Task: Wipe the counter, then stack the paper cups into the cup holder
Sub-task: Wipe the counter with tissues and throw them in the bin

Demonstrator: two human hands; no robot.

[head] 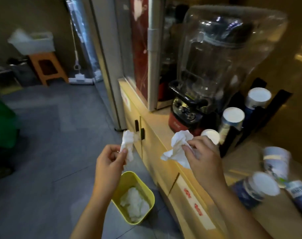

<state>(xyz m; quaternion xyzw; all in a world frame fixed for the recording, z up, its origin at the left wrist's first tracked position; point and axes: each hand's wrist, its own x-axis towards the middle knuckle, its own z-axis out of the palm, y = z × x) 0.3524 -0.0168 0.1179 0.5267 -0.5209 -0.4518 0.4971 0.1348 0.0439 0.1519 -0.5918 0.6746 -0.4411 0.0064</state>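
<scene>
My left hand (110,163) pinches a small crumpled white tissue (127,144) out over the floor, above a yellow bin (147,192) that holds more white tissue. My right hand (203,156) grips a larger crumpled tissue (178,147) over the front edge of the beige counter (157,121). A black cup holder (260,118) at the back right carries upside-down paper cups (233,118) in its slots. Loose blue and white paper cups (257,188) lie on their sides on the counter at the right.
A blender (215,66) with a clear cover and red base stands on the counter behind my right hand. Cabinet doors with black handles (139,130) face the grey floor. An orange stool (46,68), a mop (77,75) and a green object (2,125) stand at the left.
</scene>
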